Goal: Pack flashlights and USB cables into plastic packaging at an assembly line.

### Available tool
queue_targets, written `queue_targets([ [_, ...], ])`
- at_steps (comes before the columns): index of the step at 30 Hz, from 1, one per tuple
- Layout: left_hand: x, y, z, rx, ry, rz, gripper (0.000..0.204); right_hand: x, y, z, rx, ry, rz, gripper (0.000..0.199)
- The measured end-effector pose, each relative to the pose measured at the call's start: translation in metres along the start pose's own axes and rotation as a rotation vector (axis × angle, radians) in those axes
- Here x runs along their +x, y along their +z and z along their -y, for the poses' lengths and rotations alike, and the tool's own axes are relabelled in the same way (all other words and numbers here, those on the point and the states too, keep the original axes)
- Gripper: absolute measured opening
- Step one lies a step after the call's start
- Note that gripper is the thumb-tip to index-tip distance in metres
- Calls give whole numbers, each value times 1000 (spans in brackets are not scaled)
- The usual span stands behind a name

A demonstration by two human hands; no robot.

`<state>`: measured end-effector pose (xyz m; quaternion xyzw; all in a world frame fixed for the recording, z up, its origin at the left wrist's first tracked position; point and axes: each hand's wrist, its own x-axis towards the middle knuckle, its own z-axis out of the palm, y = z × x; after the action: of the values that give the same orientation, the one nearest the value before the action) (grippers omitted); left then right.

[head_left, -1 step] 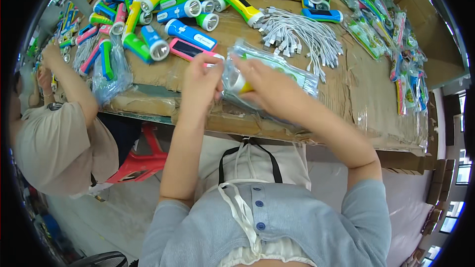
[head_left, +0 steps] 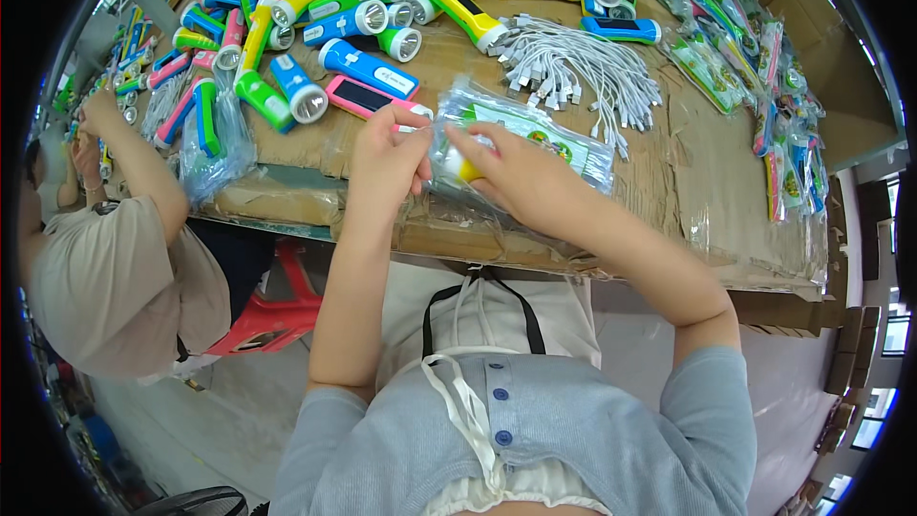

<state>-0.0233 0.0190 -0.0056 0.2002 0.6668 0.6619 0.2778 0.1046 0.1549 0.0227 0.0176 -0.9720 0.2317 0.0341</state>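
My right hand [head_left: 535, 177] is closed around a yellow-and-white flashlight [head_left: 468, 170] that looks to lie inside a clear plastic bag [head_left: 441, 148]. At the bag's left end, the fingers of my left hand [head_left: 387, 162] are pinched together on its edge, though the exact grip is partly hidden. Flat clear bags with green printed cards [head_left: 544, 137] lie under and beyond my right hand. Just past my left hand rest a pink flashlight [head_left: 368, 96] with a dark panel and a blue flashlight [head_left: 368, 69].
A heap of colourful flashlights [head_left: 353, 0] covers the far left of the cardboard-topped table [head_left: 707, 201]. White cables [head_left: 583, 62] lie bundled beyond the bags. Packed flashlights [head_left: 788, 134] are piled at the right. A co-worker [head_left: 115, 268] sits at the left on a red stool [head_left: 272, 320].
My right hand has shifted very slightly and looks sharper. The loose blue and green flashlights at the left have moved a little toward me and look less blurred.
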Motion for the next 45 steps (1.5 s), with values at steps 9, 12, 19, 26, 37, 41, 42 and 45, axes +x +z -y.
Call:
queue_targets([
  [9,-3,-9,-20,958,549,-290,21,-62,-28,-35,-173,-2,-275,23],
  [12,-23,45,-34,1065,973,-125,26,-65,-11,-35,-64,68,-457,26],
  [19,-16,103,-24,1066,1183,274,14,-87,-11,-30,372,146,-771,32],
  [26,35,51,-2,1129,1058,156,11,-149,-87,-163,304,488,-1338,21],
  [37,59,45,26,945,810,225,25,-90,-65,-152,69,573,-1019,32],
  [41,79,57,33,888,999,281,25,-20,-15,-103,130,283,-510,18],
  [42,79,55,33,886,999,277,25,-11,-4,-100,128,281,-507,18],
  [45,77,54,27,905,856,327,27,0,11,-101,9,64,-469,14],
])
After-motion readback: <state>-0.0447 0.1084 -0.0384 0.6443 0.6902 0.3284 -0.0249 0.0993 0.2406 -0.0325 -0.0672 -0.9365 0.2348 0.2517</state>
